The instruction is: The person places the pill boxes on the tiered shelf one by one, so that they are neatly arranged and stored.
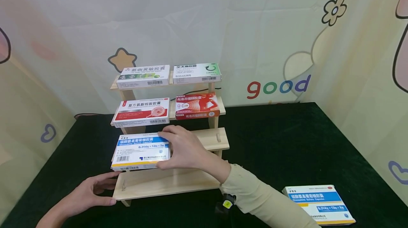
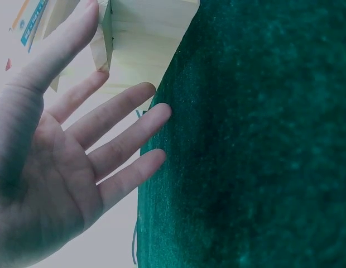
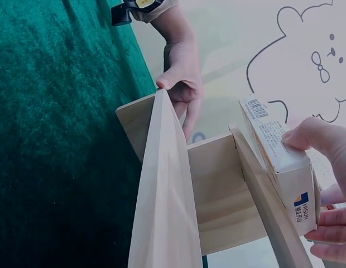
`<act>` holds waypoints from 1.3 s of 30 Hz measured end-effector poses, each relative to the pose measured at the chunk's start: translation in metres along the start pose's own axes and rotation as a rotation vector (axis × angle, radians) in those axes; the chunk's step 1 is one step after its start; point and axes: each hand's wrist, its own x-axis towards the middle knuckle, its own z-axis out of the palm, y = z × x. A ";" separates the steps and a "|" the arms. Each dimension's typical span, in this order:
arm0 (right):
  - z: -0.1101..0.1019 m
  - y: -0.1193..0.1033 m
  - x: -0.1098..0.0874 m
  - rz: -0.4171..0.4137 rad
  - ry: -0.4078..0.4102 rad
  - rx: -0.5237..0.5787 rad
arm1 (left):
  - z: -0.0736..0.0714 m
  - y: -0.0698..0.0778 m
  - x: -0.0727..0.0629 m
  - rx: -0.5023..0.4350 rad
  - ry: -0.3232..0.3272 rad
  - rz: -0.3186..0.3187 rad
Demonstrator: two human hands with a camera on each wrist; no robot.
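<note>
In the head view, my right hand (image 1: 188,148) holds the right end of a white, blue and yellow medicine box (image 1: 137,150) on the second-lowest tier of a wooden stepped rack (image 1: 165,185). The right wrist view shows the thumb on the printed side of this medicine box (image 3: 279,145), with fingers behind its far end. My left hand (image 1: 86,192) is at the left end of the lowest tier, pinching it between thumb and index finger. The other fingers extend free in the left wrist view.
Higher tiers carry a green-and-white box (image 1: 143,75), a white-and-green box (image 1: 196,73), a red-and-white box (image 1: 141,111) and a red box (image 1: 197,105). Another blue-and-white medicine box (image 1: 318,203) lies on the dark green cloth (image 1: 271,150) at right. A printed curtain (image 1: 197,26) hangs behind.
</note>
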 end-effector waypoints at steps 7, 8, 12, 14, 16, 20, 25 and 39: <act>0.004 0.000 0.003 0.007 0.003 0.009 | -0.001 0.001 0.001 -0.009 -0.004 -0.005; 0.004 0.001 0.004 0.006 0.006 0.008 | -0.001 0.001 0.001 -0.010 -0.006 -0.002; 0.005 0.001 0.004 0.004 0.019 0.005 | -0.001 0.001 0.001 -0.012 -0.010 0.004; 0.005 0.001 0.005 0.007 0.021 0.009 | -0.001 0.001 0.001 -0.013 -0.012 0.005; 0.006 0.001 0.005 0.010 0.020 0.015 | -0.001 0.001 0.001 -0.013 -0.012 0.005; 0.006 0.001 0.006 0.016 0.018 0.037 | -0.001 0.000 0.001 -0.012 -0.012 0.004; 0.008 0.002 0.007 0.021 0.012 0.059 | -0.001 0.001 0.001 -0.012 -0.011 -0.009; 0.010 0.003 0.006 0.025 0.017 0.070 | -0.002 0.000 0.000 -0.016 -0.024 -0.004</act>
